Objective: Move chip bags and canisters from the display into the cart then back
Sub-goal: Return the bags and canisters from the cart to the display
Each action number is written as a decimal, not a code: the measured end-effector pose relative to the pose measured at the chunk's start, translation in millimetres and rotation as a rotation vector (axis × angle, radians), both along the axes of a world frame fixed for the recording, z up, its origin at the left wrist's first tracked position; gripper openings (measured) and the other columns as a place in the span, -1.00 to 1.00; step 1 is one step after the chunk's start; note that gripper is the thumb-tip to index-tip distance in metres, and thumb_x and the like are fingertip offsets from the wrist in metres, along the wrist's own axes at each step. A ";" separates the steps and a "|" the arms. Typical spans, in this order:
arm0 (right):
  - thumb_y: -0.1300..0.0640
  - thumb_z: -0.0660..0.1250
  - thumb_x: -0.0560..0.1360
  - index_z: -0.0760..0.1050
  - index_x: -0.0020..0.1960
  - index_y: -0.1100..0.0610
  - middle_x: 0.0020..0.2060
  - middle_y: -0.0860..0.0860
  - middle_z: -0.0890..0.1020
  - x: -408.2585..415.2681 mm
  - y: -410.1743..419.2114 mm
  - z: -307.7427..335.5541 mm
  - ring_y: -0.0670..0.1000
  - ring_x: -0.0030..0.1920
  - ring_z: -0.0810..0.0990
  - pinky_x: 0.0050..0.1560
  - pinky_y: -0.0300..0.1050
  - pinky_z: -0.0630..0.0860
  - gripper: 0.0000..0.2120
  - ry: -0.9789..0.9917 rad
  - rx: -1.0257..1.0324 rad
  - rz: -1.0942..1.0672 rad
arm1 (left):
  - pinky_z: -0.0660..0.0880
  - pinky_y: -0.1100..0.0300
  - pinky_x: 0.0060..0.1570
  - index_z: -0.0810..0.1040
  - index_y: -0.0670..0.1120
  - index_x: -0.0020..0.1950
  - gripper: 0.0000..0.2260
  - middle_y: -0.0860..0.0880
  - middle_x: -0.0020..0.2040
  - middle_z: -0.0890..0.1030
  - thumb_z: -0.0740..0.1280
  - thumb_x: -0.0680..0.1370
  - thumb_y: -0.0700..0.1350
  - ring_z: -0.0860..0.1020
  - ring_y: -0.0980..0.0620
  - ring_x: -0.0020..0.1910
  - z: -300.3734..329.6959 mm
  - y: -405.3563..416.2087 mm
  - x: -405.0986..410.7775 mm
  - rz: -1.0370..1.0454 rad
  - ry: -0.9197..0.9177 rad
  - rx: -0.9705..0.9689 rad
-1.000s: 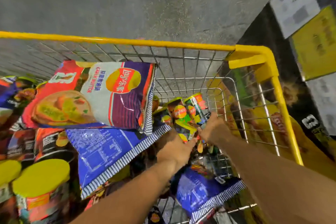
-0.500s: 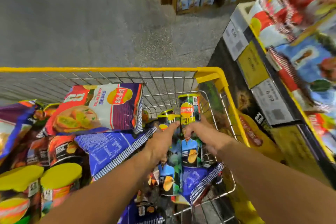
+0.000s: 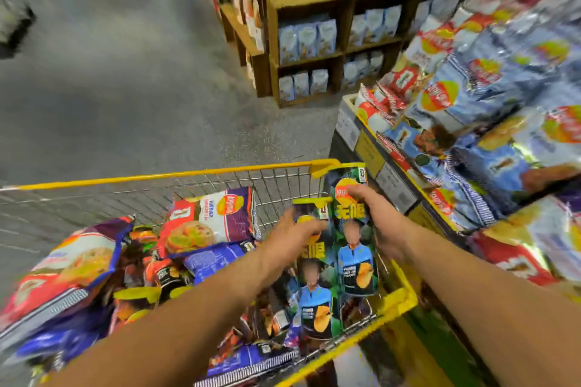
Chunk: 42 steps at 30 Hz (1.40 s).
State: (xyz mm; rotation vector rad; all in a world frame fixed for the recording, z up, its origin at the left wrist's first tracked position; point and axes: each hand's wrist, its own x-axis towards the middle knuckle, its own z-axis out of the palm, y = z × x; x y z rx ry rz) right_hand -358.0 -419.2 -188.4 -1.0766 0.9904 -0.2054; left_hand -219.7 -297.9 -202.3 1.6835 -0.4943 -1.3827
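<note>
Two tall green-and-blue chip canisters stand upright above the right end of the yellow wire cart (image 3: 163, 177). My left hand (image 3: 294, 234) grips the left canister (image 3: 314, 295) near its top. My right hand (image 3: 382, 225) grips the right canister (image 3: 355, 248), which is held higher and closer to the display. The cart holds several chip bags, among them a red-and-purple bag (image 3: 213, 218), plus yellow-lidded canisters (image 3: 135, 294) at the lower left. The chip display (image 3: 490, 122) rises on the right, stacked with blue and red bags.
A wooden shelf unit (image 3: 317, 50) with pale blue packets stands beyond the cart, at the display's far end. Grey floor lies to the left and ahead. Price labels (image 3: 394, 188) line the display's front edge beside the cart's right rim.
Both hands have lifted the two canisters out of the cart's right corner to rim height and toward the display. My view has tilted up, bringing the shelves and display into sight.
</note>
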 end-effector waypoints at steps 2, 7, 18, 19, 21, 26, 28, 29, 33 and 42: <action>-0.09 0.27 0.54 0.46 0.16 0.28 -0.52 0.19 0.53 -6.5 6.8 24.6 0.16 -0.56 0.47 -0.41 -0.09 0.48 -0.57 -0.050 -0.002 0.028 | 0.52 -0.08 0.24 0.47 0.03 0.27 -0.37 0.04 0.13 0.68 0.57 0.30 0.21 0.66 0.01 0.10 25.9 2.0 2.7 -0.002 -0.048 -0.108; -0.06 0.43 0.40 0.58 -0.10 0.11 -0.17 0.12 0.65 -27.0 26.5 85.6 0.13 -0.16 0.58 -0.03 0.02 0.46 -0.76 -0.080 -0.082 0.018 | 0.41 -0.13 0.34 0.36 0.05 0.48 0.01 -0.04 0.36 0.55 0.41 0.16 0.55 0.56 -0.07 0.27 63.5 -6.8 1.7 0.041 -0.054 -0.167; 0.00 0.52 0.41 0.45 0.27 0.11 0.01 0.07 0.68 -157.3 45.4 167.5 0.06 -0.03 0.67 -0.01 -0.02 0.56 -0.49 0.075 -0.398 -0.111 | 0.62 0.00 0.01 0.59 -0.06 0.16 -0.50 -0.09 0.04 0.71 0.55 0.35 0.18 0.69 -0.05 -0.01 141.5 -28.0 -88.8 -0.399 -0.133 -0.427; -0.02 0.54 0.39 0.45 0.29 0.12 0.01 0.07 0.65 -176.1 47.1 176.1 0.05 -0.05 0.65 -0.06 -0.05 0.53 -0.45 0.122 -0.433 -0.115 | 0.60 -0.06 0.09 0.59 -0.07 0.20 -0.40 -0.11 0.08 0.70 0.57 0.29 0.22 0.68 -0.09 0.04 146.6 -33.2 -104.0 -0.452 -0.136 -0.430; -0.19 0.60 0.21 0.45 0.35 0.10 0.07 0.03 0.60 -208.8 50.2 190.3 0.02 -0.02 0.61 -0.10 -0.07 0.54 -0.19 0.243 -0.518 -0.139 | 0.59 -0.08 0.13 0.59 -0.08 0.19 -0.32 -0.10 0.06 0.70 0.61 0.20 0.24 0.68 -0.10 0.05 153.7 -44.6 -132.5 -0.519 -0.148 -0.443; -0.18 0.56 0.31 0.57 0.20 0.11 0.04 0.04 0.60 -298.5 56.7 216.2 0.08 0.02 0.57 -0.11 -0.06 0.49 -0.42 0.413 -0.613 -0.263 | 0.58 0.28 -0.10 0.61 0.04 0.00 -0.68 0.11 -0.10 0.71 0.57 0.33 0.11 0.68 0.16 -0.08 179.6 -67.3 -220.7 -0.668 -0.265 -0.549; -0.17 0.53 0.35 0.53 0.24 0.00 0.10 -0.06 0.53 -333.7 58.3 223.2 -0.02 0.04 0.51 -0.18 -0.19 0.38 -0.47 0.462 -0.621 -0.307 | 0.55 0.35 -0.18 0.60 0.07 0.01 -0.70 0.14 -0.10 0.69 0.56 0.35 0.09 0.67 0.21 -0.11 188.1 -77.4 -254.1 -0.750 -0.294 -0.575; -0.18 0.52 0.36 0.51 0.27 -0.04 0.16 -0.08 0.51 -350.7 58.3 224.9 -0.04 0.10 0.50 -0.14 -0.20 0.41 -0.46 0.493 -0.631 -0.331 | 0.55 0.31 -0.15 0.59 0.09 0.03 -0.66 0.14 -0.06 0.68 0.57 0.34 0.12 0.66 0.17 -0.07 191.0 -83.2 -270.1 -0.787 -0.323 -0.590; -0.13 0.53 0.36 0.51 0.29 0.01 0.25 -0.07 0.50 -409.9 59.5 215.1 -0.02 0.23 0.48 0.18 -0.06 0.47 -0.45 0.588 -0.689 -0.422 | 0.53 0.15 -0.03 0.47 0.10 0.27 -0.39 0.08 0.12 0.57 0.58 0.29 0.20 0.58 0.06 0.03 190.7 -104.2 -325.6 -0.961 -0.569 -0.643; -0.17 0.57 0.28 0.30 0.45 -0.03 0.29 0.03 0.41 -465.2 52.0 139.9 0.09 0.30 0.45 0.25 -0.02 0.46 -0.16 0.983 -0.755 -0.081 | 0.41 0.11 0.20 0.35 -0.04 0.43 -0.21 -0.07 0.25 0.43 0.56 0.29 0.15 0.44 -0.09 0.24 134.0 -146.4 -401.2 -1.410 -1.190 -0.725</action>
